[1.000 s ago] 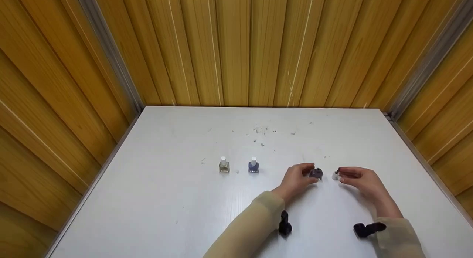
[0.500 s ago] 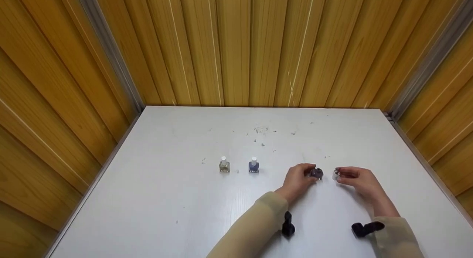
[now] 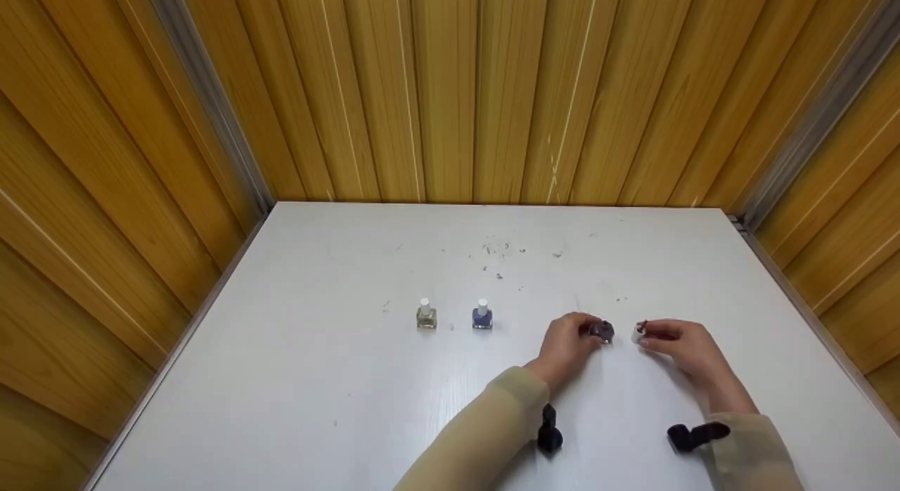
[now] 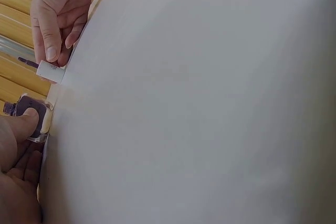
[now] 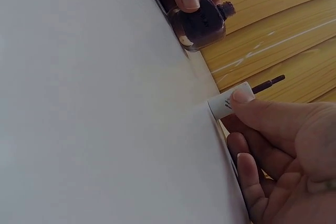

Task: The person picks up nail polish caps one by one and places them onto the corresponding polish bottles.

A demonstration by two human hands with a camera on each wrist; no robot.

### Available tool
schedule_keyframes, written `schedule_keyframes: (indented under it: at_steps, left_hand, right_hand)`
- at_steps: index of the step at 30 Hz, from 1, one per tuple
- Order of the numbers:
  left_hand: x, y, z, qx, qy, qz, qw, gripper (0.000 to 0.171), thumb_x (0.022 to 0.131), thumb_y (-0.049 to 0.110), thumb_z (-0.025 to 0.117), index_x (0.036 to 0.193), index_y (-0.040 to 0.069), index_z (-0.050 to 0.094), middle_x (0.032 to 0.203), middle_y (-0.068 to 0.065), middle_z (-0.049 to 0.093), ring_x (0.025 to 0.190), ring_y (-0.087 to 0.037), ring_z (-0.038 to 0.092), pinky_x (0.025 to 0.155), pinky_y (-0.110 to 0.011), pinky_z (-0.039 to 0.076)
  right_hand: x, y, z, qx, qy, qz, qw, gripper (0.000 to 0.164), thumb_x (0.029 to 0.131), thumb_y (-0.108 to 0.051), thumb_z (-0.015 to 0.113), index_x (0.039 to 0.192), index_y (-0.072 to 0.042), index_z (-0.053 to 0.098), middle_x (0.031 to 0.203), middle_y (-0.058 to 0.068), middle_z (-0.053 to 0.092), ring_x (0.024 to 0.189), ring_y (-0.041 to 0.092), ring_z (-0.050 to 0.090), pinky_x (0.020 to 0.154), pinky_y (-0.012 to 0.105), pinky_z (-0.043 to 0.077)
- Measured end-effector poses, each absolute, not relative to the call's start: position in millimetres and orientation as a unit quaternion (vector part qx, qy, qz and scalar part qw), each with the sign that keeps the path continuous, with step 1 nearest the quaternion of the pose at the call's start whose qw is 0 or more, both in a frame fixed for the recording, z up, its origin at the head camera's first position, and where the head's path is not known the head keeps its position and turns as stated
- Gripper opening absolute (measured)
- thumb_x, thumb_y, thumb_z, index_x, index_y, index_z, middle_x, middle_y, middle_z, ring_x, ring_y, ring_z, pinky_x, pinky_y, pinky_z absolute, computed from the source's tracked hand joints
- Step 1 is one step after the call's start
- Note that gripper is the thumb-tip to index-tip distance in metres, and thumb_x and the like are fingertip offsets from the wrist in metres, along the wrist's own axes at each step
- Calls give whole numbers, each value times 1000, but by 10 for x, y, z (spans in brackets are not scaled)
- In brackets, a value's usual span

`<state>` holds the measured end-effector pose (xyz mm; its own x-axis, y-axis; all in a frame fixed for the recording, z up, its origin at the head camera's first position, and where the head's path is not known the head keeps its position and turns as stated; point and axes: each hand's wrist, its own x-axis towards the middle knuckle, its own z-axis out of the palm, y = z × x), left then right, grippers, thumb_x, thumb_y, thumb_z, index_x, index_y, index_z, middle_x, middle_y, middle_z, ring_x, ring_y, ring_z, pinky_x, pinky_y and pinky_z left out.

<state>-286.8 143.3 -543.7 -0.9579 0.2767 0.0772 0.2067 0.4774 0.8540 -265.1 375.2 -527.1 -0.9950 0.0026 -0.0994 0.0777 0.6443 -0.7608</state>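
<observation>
My left hand [image 3: 566, 345] grips an uncapped nail polish bottle [image 5: 202, 27] by its side, the thumb across its face. The bottle is dark purple glass, upright, with its threaded neck bare. To its right, my right hand [image 3: 692, 347] pinches the white nail polish cap [image 5: 227, 102] between thumb and fingers. The cap is upside down, its dark-coated brush [image 5: 269, 84] pointing up, and its flat end is at the table surface. A small gap separates cap and bottle.
Two capped nail polish bottles stand left of my hands: a clear yellowish one [image 3: 426, 316] and a blue-violet one [image 3: 482, 316]. The white table [image 3: 316, 378] has small dark marks further back. Wood-patterned panels [image 3: 450, 97] enclose its back and sides.
My left hand has shifted slightly right, its thumb and fingers closer round the bottle. My right hand has barely moved; the cap's tilt has wavered a little.
</observation>
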Motion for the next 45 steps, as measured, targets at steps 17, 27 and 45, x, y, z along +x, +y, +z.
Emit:
schedule_keyframes:
  at_steps: [17, 27, 45]
  left_hand:
    - [-2844, 1431, -5455, 139, 854, 500, 31, 21, 90, 7, 78, 110, 15, 78, 108, 7, 74, 99, 0, 64, 90, -15, 52]
    - [-2841, 1418, -5447, 137, 852, 503, 32, 22, 90, 6, 78, 110, 15, 78, 107, 7, 74, 99, 1, 64, 91, -16, 52]
    - [-2841, 1269, -5394, 98, 804, 585, 51, 23, 88, 8, 80, 111, 11, 77, 99, 3, 76, 89, -1, 64, 87, -18, 53]
  right_hand:
    - [-2649, 3733, -5273, 21, 912, -405, 51, 52, 91, -31, 80, 132, -2, 68, 134, 18, 69, 117, 18, 67, 82, 4, 42]
    - [-2646, 3702, -5268, 4, 923, -385, 26, 46, 92, -37, 78, 127, -7, 73, 129, 14, 73, 111, 1, 62, 86, 5, 41]
    - [-2641, 3675, -5204, -2, 896, -444, 20, 43, 96, -28, 75, 126, 3, 69, 130, 20, 71, 94, -20, 58, 81, 7, 51]
